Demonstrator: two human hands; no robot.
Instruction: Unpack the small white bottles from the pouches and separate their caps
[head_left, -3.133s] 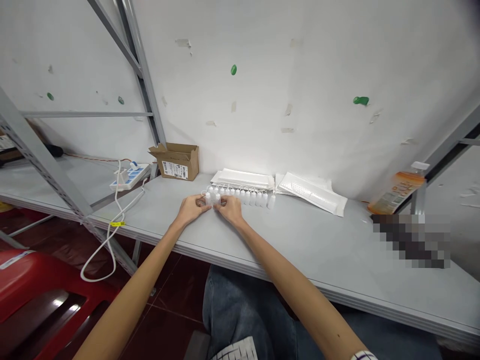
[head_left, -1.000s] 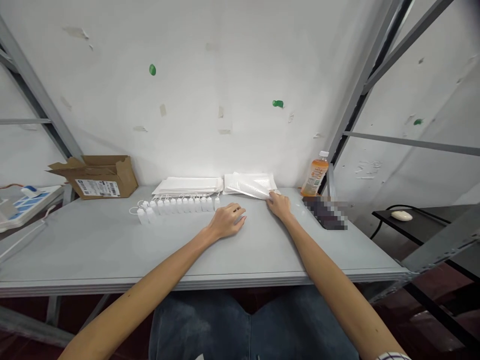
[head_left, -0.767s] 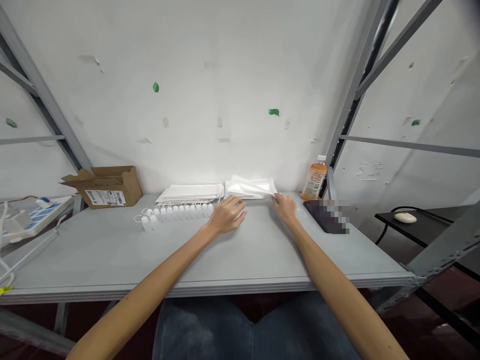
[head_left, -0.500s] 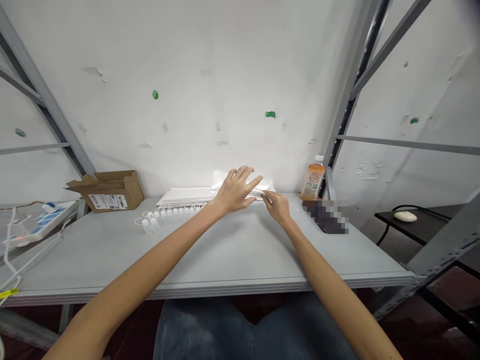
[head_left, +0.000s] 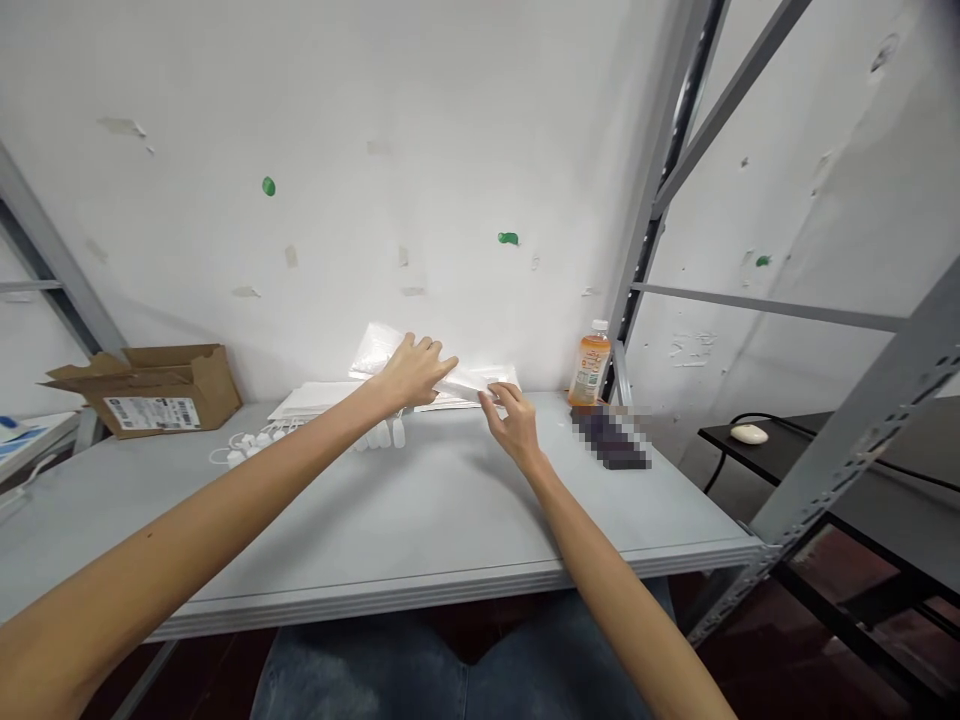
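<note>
Above the back of the table, a white, semi-clear plastic bag stretches between both hands. My left hand is closed over its left part, and a crinkled end of the plastic sticks up behind the knuckles. With thumb and fingertips my right hand pinches the bag's right end. Behind and below lies a stack of flat white sheets or bags. A row of small white tags with loops lies in front of that stack, partly hidden by my left forearm.
An opened cardboard box stands at the back left, near a white power strip. At the back right are an orange drink bottle and a blurred dark object. Metal shelf posts rise on both sides; a white mouse lies farther right.
My left hand has gone from spread fingers to closed on the bag, drawing it leftward. My right hand keeps its pinch. The view has turned slightly right.
</note>
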